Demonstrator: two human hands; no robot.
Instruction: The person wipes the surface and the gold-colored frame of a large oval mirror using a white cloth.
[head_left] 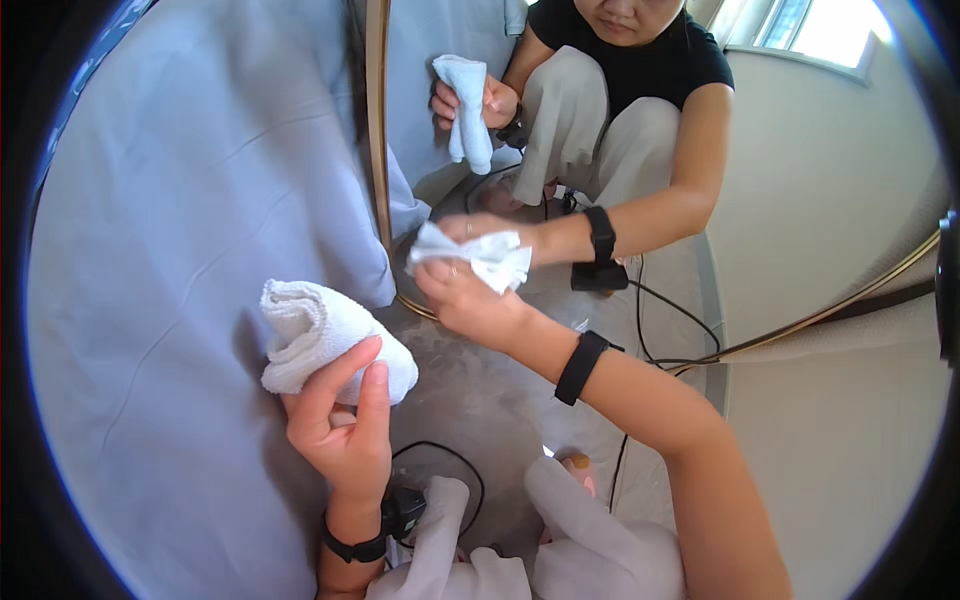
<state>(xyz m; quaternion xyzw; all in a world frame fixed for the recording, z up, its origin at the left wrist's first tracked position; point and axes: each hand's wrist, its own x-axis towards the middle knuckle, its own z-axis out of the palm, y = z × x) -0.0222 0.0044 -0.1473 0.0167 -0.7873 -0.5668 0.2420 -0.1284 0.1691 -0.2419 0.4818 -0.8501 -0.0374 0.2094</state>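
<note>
My left hand grips a folded white towel, thumb and fingers pinching its lower side in front of the blue-grey curtain. Farther ahead, my right hand presses a crumpled white tissue against the glass of a large mirror with a thin gold frame. The fingers are slightly blurred and partly covered by the tissue. In the mirror, the reflected right hand meets my own at the glass, and the towel's reflection shows above.
The blue-grey curtain fills the left side. Black cables and a dark box show in the reflection, with a window at its upper right. My bent knees are close below on the grey floor; another black cable loops nearby.
</note>
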